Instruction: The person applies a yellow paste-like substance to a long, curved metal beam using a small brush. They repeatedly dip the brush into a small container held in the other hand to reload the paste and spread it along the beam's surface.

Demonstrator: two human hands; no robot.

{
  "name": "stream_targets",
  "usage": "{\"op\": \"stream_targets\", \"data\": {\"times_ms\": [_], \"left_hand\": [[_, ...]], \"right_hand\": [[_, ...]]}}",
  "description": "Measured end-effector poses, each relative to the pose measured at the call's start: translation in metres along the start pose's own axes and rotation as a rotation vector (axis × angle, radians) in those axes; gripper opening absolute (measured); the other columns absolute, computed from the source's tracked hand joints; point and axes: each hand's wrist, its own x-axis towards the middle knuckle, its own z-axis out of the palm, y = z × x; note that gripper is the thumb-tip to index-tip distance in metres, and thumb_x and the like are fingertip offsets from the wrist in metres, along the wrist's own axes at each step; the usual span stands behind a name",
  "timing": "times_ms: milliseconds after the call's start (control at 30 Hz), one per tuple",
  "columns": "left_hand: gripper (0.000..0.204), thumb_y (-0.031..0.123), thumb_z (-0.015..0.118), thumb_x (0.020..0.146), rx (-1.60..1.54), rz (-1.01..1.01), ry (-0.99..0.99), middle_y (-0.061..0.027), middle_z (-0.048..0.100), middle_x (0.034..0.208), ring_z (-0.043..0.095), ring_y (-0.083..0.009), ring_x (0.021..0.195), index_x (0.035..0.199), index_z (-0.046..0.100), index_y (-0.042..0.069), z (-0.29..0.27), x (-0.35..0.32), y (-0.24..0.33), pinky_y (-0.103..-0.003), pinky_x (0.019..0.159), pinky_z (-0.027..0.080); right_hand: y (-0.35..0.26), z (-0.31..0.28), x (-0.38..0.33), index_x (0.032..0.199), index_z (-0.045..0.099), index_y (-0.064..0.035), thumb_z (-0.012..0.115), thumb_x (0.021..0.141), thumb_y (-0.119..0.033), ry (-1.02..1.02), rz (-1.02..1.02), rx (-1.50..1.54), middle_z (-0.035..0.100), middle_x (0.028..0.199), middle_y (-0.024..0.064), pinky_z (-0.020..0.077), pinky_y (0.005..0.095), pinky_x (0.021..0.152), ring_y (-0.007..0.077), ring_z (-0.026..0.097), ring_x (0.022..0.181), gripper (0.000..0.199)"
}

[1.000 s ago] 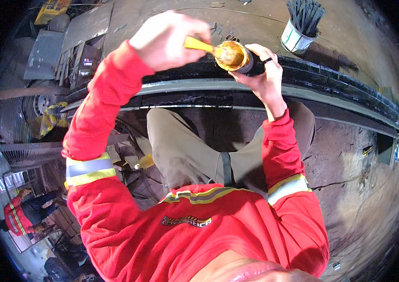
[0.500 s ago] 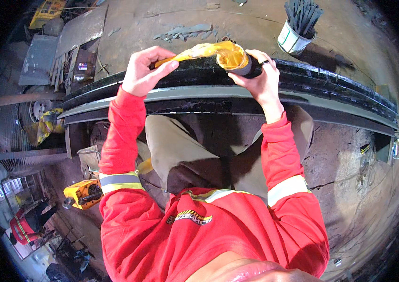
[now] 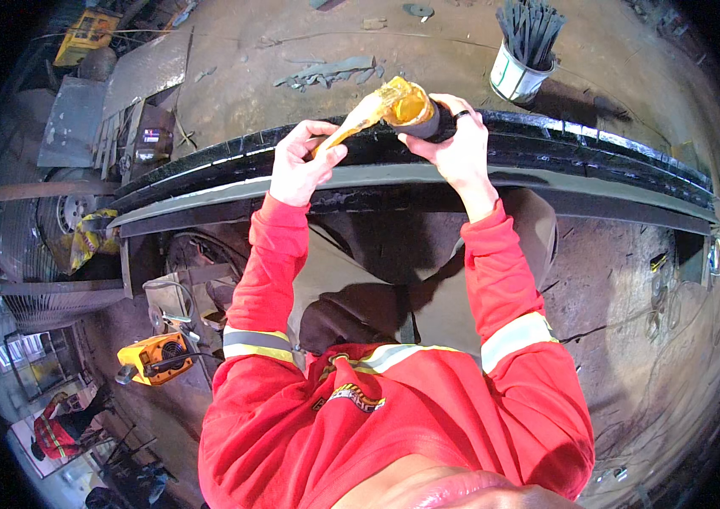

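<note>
Gripping a brush (image 3: 364, 116) by its handle in the left hand (image 3: 302, 161), between thumb and curled fingers. Holding a can (image 3: 422, 128) in the right hand (image 3: 459, 151), with thumb and fingers around its side and with its mouth turned partly toward the left hand. Held apart, with just the brush and the can between the hands.

Coated thickly along the bristles and down toward the handle with yellow paint (image 3: 411, 103); to judge by that, already dipped and loaded. Set now with its tip at the can's near-left rim, touching or just above it: impossible to tell which. Not yet clear of the can. Showing more paint inside the can, at an unclear depth, so apparently not used up. Seeing no yellow on the long beams (image 3: 360, 176) beneath the hands; judged from here, nothing yet spread on the parts in view.

Standing beyond and to the right of the right hand, a white bucket (image 3: 516, 81) full of dark strips (image 3: 531, 36). Lying beyond the left hand on the floor (image 3: 453, 55), grey scraps (image 3: 326, 73). Resting well behind and left of the left hand, a yellow machine (image 3: 156, 360).
</note>
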Motion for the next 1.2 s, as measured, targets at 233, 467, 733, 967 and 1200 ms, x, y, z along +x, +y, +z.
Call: {"op": "stream_targets", "data": {"times_ms": [233,467,733,967,1200], "left_hand": [[0.016,0.010,0.059,0.090,0.008,0.009,-0.024,-0.0009,0.056,0.071,0.046,-0.0051,0.052,0.101,0.061,-0.002,-0.004,-0.007,-0.006,-0.019,0.045,0.037],[0.024,0.009,0.063,0.087,0.163,0.043,-0.039,0.0016,0.057,0.075,0.043,-0.0027,0.054,0.110,0.059,0.001,-0.005,-0.013,0.030,-0.018,0.048,0.034],[0.022,0.005,0.064,0.085,0.239,0.135,0.004,0.0027,0.057,0.072,0.040,-0.0015,0.053,0.106,0.059,0.002,-0.009,-0.006,0.080,-0.016,0.049,0.031],[0.018,0.002,0.068,0.082,0.492,0.192,-0.008,0.0051,0.056,0.069,0.044,-0.0012,0.063,0.099,0.062,0.001,-0.012,-0.016,0.036,-0.018,0.058,0.034],[0.022,0.002,0.068,0.081,0.334,0.017,0.110,-0.0009,0.062,0.078,0.048,-0.0028,0.062,0.101,0.059,0.000,-0.039,-0.037,0.051,-0.018,0.056,0.037]], "right_hand": [[-0.002,0.000,-0.002,0.108,0.058,-0.0101,0.087,0.052,-0.025,-0.041,0.043,-0.065,0.063,0.109,0.0098,0.0403,0.0390,0.091,0.0266,0.057,0.104,0.065],[0.013,0.008,-0.005,0.107,0.058,-0.0089,0.087,0.053,-0.029,-0.018,-0.049,-0.062,0.063,0.105,0.0099,0.0404,0.0385,0.089,0.0270,0.058,0.101,0.065],[0.008,0.007,-0.006,0.108,0.059,-0.0034,0.085,0.056,-0.033,-0.092,0.027,-0.108,0.062,0.109,0.0131,0.0404,0.0392,0.091,0.0280,0.057,0.104,0.065],[0.002,0.004,-0.001,0.110,0.059,-0.0032,0.084,0.055,-0.031,-0.149,0.252,-0.004,0.062,0.109,0.0140,0.0382,0.0403,0.097,0.0288,0.057,0.103,0.066],[0.014,-0.002,0.003,0.100,0.063,0.0002,0.085,0.054,-0.034,0.022,0.234,-0.024,0.066,0.095,0.0181,0.0511,0.0376,0.081,0.0301,0.065,0.088,0.061]]}}
